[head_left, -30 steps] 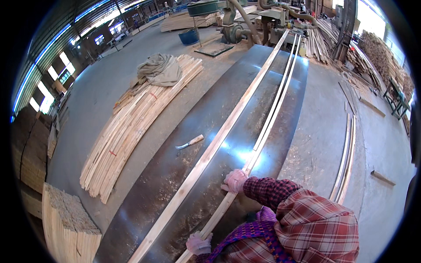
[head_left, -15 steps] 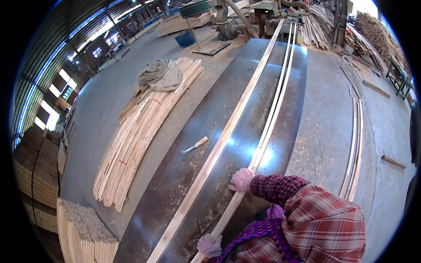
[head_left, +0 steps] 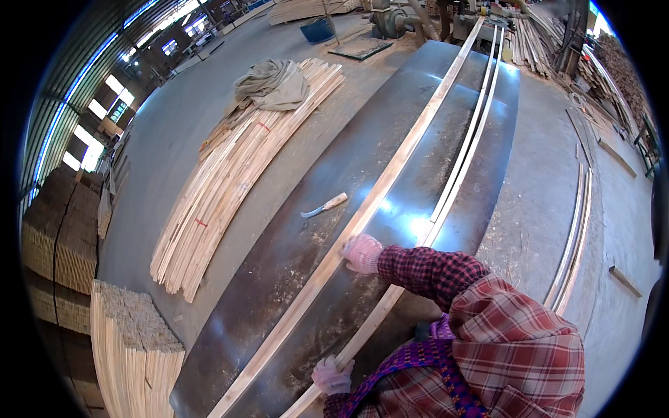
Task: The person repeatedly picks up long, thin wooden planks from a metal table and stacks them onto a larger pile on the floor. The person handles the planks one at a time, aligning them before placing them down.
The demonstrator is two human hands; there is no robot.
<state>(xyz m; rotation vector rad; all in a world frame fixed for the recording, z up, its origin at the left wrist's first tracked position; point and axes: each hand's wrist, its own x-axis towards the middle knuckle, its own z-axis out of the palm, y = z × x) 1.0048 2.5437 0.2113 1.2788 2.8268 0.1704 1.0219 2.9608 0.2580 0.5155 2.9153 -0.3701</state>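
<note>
Two long pale wooden strips run lengthwise over a dark metal table. My right hand (head_left: 363, 253), in a pinkish glove, has its bent fingers at the near edge of the left wooden strip (head_left: 390, 177). Lower down, my left hand (head_left: 333, 376), also gloved, is closed around the right wooden strip (head_left: 373, 324). Past my right forearm, that side shows two thin lengths close together, running to the machine end. A hooked knife (head_left: 325, 205) with a wooden handle lies on the table, left of the left strip. My right fingertips are partly hidden.
The metal table (head_left: 279, 279) carries scattered sawdust. Bundled wooden strips (head_left: 230, 188) with a cloth (head_left: 272, 85) on top lie on the floor at left. Stacked timber (head_left: 136, 341) stands at lower left. Loose strips (head_left: 575, 230) lie at right. Machinery (head_left: 397, 22) stands at the far end.
My right hand has left the right strip and moved left and up to the left strip. My left hand stays on the right strip. The view has shifted slightly.
</note>
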